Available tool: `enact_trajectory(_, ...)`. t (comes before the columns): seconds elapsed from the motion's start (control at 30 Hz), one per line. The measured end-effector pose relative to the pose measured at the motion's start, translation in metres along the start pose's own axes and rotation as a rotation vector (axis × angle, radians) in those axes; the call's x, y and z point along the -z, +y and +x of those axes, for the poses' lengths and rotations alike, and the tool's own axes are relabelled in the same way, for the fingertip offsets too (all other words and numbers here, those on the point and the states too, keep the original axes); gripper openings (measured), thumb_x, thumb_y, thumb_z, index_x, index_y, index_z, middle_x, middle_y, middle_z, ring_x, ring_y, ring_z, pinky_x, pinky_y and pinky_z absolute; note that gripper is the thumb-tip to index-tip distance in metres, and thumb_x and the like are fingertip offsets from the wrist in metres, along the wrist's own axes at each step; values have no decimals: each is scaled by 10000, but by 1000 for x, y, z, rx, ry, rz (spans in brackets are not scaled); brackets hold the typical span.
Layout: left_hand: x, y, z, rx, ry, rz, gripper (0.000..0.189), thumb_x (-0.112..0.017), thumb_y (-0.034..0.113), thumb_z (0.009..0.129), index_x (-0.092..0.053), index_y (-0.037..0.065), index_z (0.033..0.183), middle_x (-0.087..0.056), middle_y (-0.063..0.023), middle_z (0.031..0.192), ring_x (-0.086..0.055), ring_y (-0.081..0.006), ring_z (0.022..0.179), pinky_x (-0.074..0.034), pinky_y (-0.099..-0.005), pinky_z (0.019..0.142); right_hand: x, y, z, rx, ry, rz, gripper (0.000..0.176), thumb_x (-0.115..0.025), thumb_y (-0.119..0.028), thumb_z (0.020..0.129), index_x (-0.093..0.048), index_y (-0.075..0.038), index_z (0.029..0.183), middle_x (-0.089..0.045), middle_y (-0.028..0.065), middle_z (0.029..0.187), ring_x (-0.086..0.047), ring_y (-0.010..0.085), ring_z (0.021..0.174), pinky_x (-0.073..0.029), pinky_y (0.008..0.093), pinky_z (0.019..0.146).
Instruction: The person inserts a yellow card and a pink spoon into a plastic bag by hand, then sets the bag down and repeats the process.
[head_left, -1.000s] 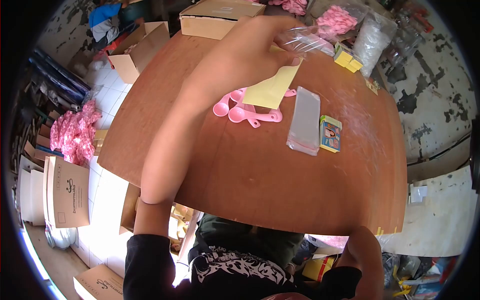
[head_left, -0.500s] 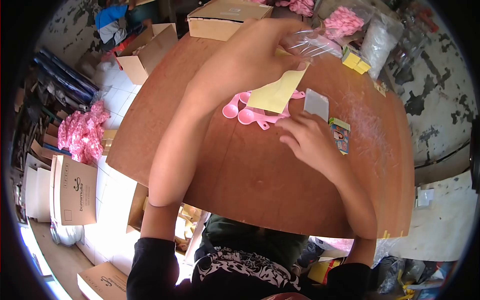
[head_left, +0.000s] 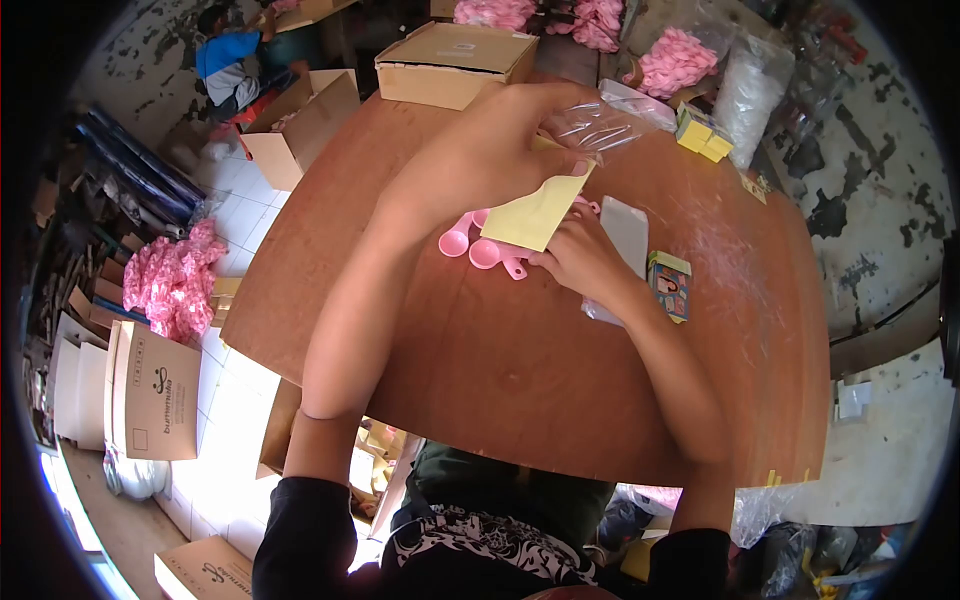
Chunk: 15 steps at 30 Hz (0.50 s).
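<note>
- Tabletop (head_left: 510,380): wood, smooth, semi-gloss.
- Spoons (head_left: 485,254): plas., smooth, glossy.
- Ylw. sheet (head_left: 530,213): paper, matt.
- Sleeves (head_left: 625,235): clr. plas., glossy.
- Lidded box (head_left: 455,60): cardbd., matt.
- Wall (head_left: 865,200): rough, flaking.

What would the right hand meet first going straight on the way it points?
Most likely the pink spoons, right by the right hand; the yellow card in the left hand overlaps them in view, so depth there is unclear.

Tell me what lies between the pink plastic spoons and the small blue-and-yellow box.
Between the spoons and the box, the head view shows the person's right hand and partly covered clear plastic sleeves.
</note>
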<state>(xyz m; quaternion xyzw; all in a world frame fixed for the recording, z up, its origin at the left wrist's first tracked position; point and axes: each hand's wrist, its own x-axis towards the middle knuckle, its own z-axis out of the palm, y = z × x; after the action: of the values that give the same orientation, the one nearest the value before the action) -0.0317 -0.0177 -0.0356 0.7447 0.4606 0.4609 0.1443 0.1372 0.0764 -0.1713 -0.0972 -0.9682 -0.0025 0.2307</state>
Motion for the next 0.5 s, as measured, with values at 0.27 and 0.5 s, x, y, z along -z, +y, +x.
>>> enact_trajectory(0.27, 3, 2, 3, -22, 19, 19, 495, -740, 70, 809, -568, -28, 1262, -697, -102, 986, -635, -136, 886, -509, -289, 773, 7, -10, -1, 115, 127, 19, 177, -638, -79, 798, -669, -74, 972, -656, 97, 885, -623, 268, 897, -460, 399, 841)
enact_trajectory(0.5, 2, -5, 6, -24, 34, -80, 498, -734, 56, 813, -561, -16, 1275, -698, -82, 990, -637, -124, 847, -509, -279, 758, 51, 0, -9, -165, 323, 240, 207, -596, 11, 798, -651, -24, 995, -616, 129, 829, -613, 299, 711, -510, 363, 633)
